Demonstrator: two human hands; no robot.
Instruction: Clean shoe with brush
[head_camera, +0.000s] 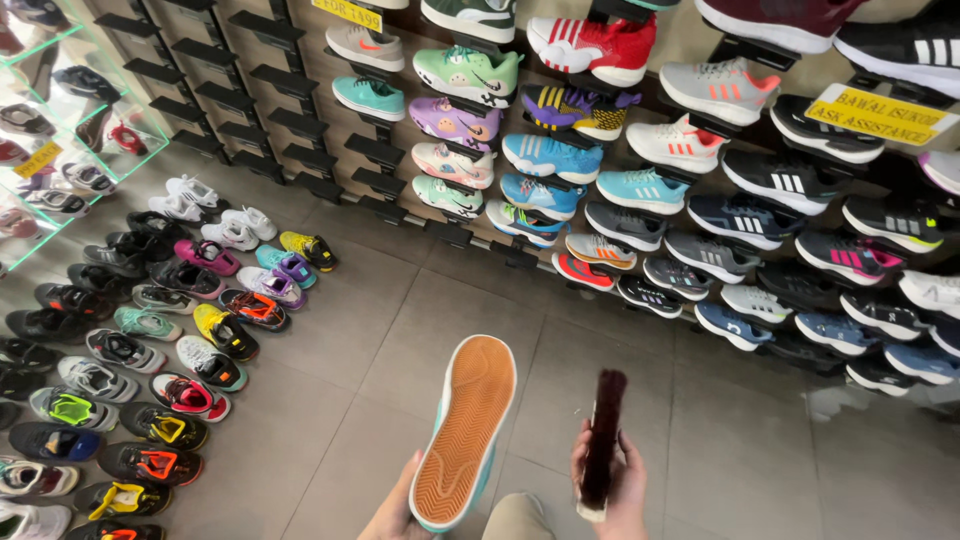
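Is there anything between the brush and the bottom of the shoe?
Nothing visible stands between them. The left hand holds the shoe with its orange sole turned up. The right hand holds the dark brush upright beside it. Only an open gap with grey floor tiles behind separates brush and sole.

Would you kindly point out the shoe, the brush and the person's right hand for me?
shoe (465, 430), head view, middle of its orange sole.
brush (601, 440), head view, middle of its dark bristles.
right hand (628, 490), head view, fingers wrapped round the brush.
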